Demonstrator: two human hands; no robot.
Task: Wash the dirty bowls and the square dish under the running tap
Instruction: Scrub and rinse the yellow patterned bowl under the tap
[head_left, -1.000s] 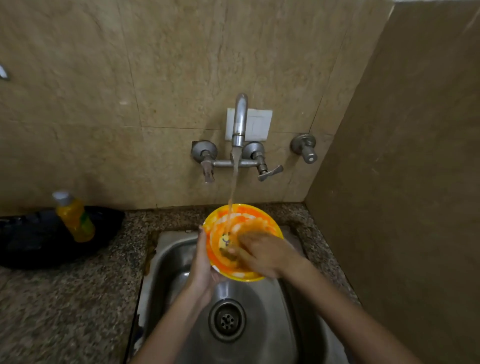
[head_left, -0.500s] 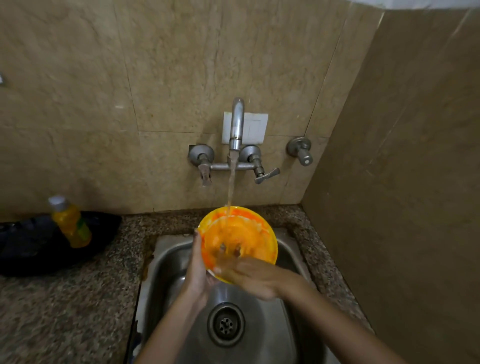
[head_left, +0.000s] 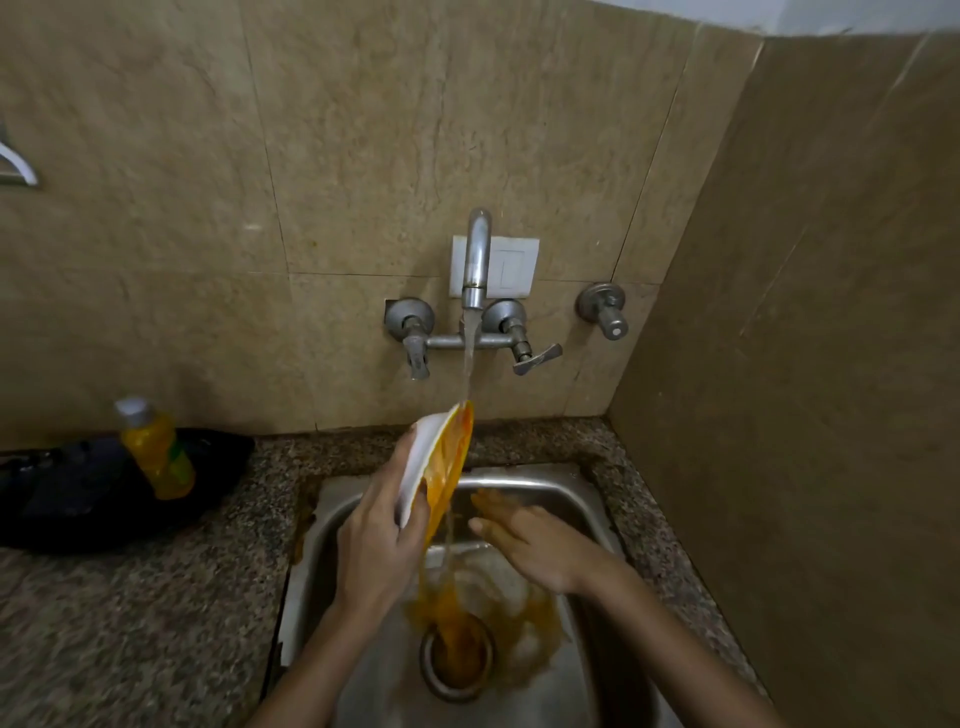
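My left hand (head_left: 382, 530) grips an orange bowl (head_left: 448, 467) with a white underside, tipped on its edge over the steel sink (head_left: 561, 493). Water from the tap (head_left: 477, 260) hits the bowl's upper rim. Orange water pours off the bowl's lower edge into the drain (head_left: 457, 657). My right hand (head_left: 535, 545) hovers to the right of the bowl, fingers straight and stained orange, holding nothing. No other bowl and no square dish are in view.
A yellow bottle with a white cap (head_left: 156, 449) stands on a black pan (head_left: 78, 499) on the granite counter (head_left: 130, 623) to the left. Two tap handles (head_left: 535, 356) and a separate valve (head_left: 605, 309) sit on the tiled wall. A side wall closes the right.
The bowl went from facing me to tipped on edge, spilling orange water into the drain. My right hand left the bowl's inside and moved to its right.
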